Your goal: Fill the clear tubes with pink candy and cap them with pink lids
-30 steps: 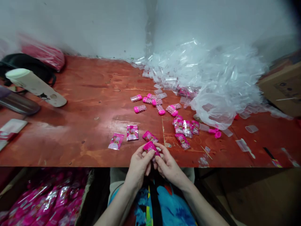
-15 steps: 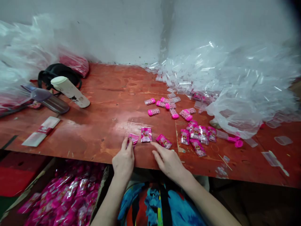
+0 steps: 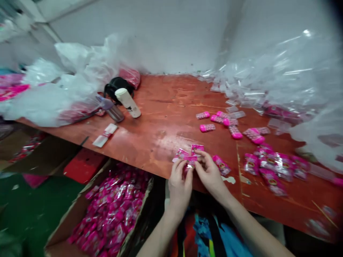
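Observation:
A small pink packet [image 3: 190,162] is pinched between the fingertips of both my hands, just above the table's front edge. My left hand [image 3: 180,182] grips its left side with thumb and fingers. On the other side my right hand [image 3: 212,174] closes on its right end. Right behind the fingers lie two more pink packets, one to the left [image 3: 181,153] and one partly covered by my right fingers [image 3: 197,147]. Another pink packet [image 3: 221,165] rests on the table beside my right hand.
Pink-capped tubes of small balls [image 3: 207,127] and a pile of packets [image 3: 268,162] lie to the right, before clear plastic bags [image 3: 294,78]. At the left stand a white bottle [image 3: 128,103] and a card-like strip [image 3: 105,135]. Below is a carton [image 3: 63,217] full of packets.
My view has swung left, so the table things appear further right. My hands have come together and lifted a pink packet, which both now hold.

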A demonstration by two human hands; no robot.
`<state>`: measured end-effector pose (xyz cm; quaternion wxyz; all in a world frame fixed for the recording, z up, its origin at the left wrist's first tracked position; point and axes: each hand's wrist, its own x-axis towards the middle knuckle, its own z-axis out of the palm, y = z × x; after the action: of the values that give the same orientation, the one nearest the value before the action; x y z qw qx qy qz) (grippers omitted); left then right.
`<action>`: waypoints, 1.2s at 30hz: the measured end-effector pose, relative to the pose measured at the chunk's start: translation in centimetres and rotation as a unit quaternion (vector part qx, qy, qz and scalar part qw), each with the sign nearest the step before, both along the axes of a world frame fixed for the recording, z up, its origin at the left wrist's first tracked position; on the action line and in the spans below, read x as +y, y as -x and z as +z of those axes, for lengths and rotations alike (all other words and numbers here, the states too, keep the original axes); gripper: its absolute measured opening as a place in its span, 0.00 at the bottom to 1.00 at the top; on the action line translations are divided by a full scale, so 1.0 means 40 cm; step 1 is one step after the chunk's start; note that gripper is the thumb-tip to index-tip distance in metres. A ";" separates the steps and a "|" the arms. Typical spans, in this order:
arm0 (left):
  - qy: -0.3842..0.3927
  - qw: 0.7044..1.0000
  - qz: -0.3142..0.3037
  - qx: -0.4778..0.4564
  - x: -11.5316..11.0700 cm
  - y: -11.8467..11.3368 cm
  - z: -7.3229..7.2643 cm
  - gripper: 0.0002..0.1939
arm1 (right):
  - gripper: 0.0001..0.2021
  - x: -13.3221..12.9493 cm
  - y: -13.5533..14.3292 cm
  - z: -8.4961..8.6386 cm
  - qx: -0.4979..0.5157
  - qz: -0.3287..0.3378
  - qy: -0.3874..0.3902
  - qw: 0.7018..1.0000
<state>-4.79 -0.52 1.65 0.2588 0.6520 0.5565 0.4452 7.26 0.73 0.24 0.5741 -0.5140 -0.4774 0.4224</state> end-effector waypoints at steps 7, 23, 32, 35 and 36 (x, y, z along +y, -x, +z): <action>0.313 0.894 -0.084 -0.310 0.008 0.007 0.033 0.21 | 0.15 -0.029 -0.040 0.001 -0.016 0.054 -0.021 0.998; 0.278 0.944 -0.110 -0.138 0.035 -0.009 0.030 0.22 | 0.19 -0.023 -0.046 -0.007 0.083 0.024 -0.007 0.996; 0.129 0.984 -0.069 -0.102 0.039 -0.016 0.030 0.10 | 0.17 -0.023 -0.040 0.000 0.011 0.006 -0.001 1.000; 0.235 0.951 -0.023 -0.201 0.045 -0.009 0.017 0.15 | 0.19 -0.023 -0.034 0.005 0.010 0.059 -0.005 0.998; 0.255 0.940 -0.014 -0.227 0.047 -0.008 0.014 0.16 | 0.18 -0.022 -0.031 0.005 0.012 0.068 -0.009 0.998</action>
<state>-4.47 1.36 2.20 0.5420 0.4535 0.5690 0.4205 8.48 -0.15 0.43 0.5544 -0.4701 -0.5081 0.4620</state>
